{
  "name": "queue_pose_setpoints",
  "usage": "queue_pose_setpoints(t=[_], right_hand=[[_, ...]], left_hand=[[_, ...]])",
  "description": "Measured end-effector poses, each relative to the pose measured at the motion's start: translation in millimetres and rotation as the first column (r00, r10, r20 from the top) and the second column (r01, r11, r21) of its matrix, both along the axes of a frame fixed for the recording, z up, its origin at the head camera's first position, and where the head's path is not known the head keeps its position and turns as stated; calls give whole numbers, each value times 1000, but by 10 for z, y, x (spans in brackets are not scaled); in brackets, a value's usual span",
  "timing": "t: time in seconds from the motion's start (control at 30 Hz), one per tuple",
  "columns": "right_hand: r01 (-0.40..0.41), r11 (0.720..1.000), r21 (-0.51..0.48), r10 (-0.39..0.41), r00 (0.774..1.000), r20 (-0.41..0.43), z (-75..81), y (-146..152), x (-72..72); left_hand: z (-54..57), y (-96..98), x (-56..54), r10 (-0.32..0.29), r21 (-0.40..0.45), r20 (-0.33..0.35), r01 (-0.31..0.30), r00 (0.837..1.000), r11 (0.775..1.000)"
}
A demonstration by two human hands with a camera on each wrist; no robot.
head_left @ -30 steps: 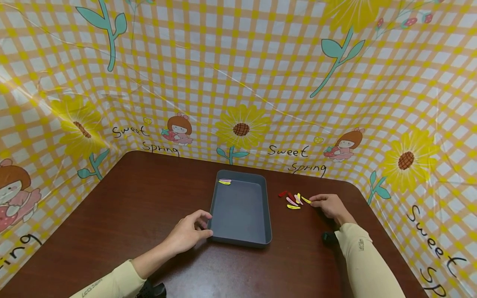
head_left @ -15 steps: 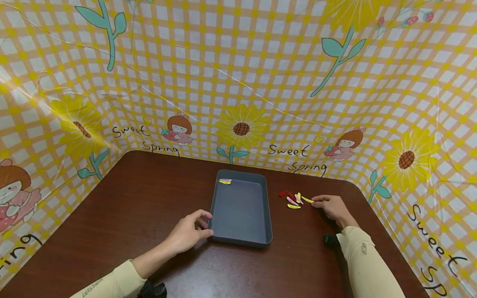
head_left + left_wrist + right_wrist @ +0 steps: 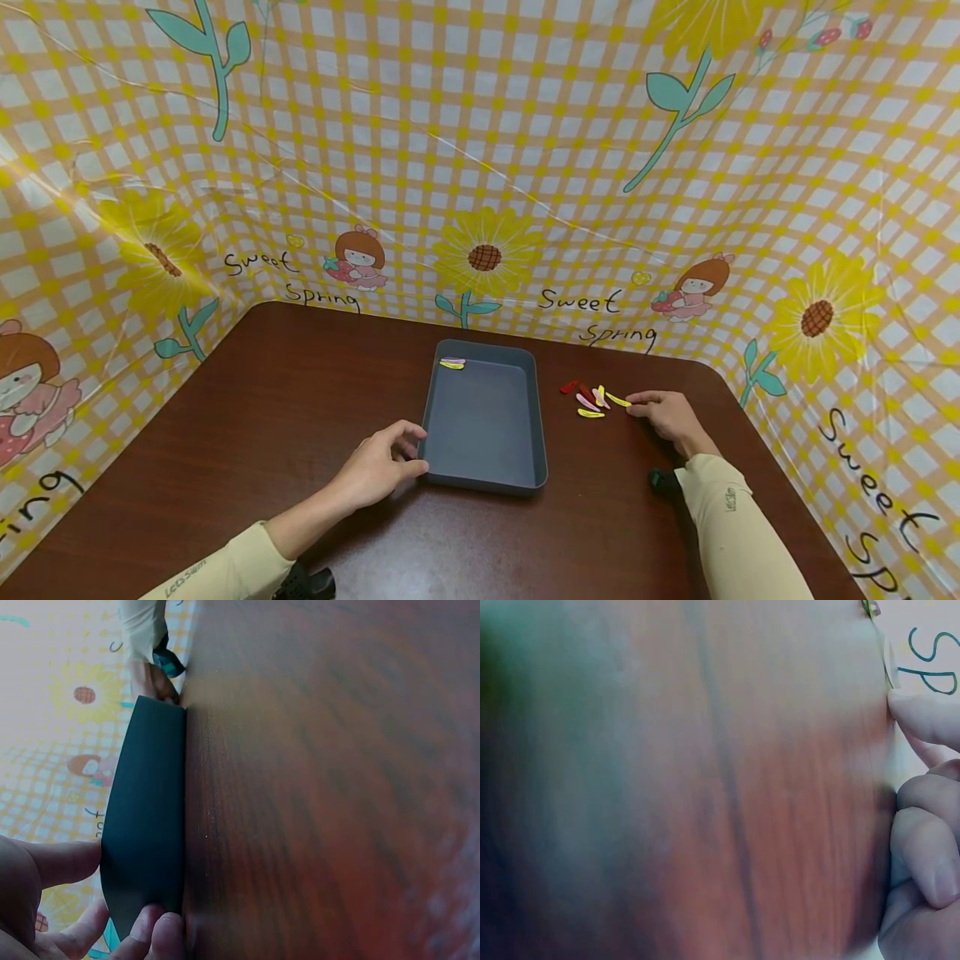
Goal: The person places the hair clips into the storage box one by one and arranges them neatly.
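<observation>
A dark grey rectangular tray [image 3: 487, 425] lies on the table, and my left hand [image 3: 382, 462] holds its near left corner. The left wrist view shows the thumb and fingers of that hand around the tray's wall [image 3: 146, 817]. To the right of the tray, my right hand [image 3: 663, 417] pinches the end of a yellow hair clip [image 3: 617, 400] between thumb and forefinger. Beside it is a small cluster of clips: a red clip [image 3: 569, 387], a pink clip [image 3: 587, 403], a yellow clip [image 3: 591, 413] and others overlapping. Inside the tray's far left corner lie a yellow clip [image 3: 452, 367] and a pale purple clip [image 3: 452, 361].
The dark brown wooden table [image 3: 300, 400] bears the tray and clips. A checked, flower-printed cloth [image 3: 480, 167] rises behind the table and along both sides. Black wrist devices sit under both wrists.
My right hand has shifted very slightly to the right along with the yellow hair clip. The left hand and the tray stay in place.
</observation>
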State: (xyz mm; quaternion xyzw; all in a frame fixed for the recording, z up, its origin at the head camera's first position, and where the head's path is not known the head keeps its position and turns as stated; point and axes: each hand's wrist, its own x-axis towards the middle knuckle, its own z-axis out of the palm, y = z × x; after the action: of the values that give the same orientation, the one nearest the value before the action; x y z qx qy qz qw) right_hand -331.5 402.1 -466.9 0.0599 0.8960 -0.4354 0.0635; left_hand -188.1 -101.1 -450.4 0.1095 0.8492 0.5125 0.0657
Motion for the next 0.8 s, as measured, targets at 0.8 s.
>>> queue_pose_setpoints(t=[0.8], right_hand=[[1,1000,-3,-1,1000,-4,-5,1,-12]], left_hand=[[-10,-2,-1,-1,5,-13,1,1000,1000]])
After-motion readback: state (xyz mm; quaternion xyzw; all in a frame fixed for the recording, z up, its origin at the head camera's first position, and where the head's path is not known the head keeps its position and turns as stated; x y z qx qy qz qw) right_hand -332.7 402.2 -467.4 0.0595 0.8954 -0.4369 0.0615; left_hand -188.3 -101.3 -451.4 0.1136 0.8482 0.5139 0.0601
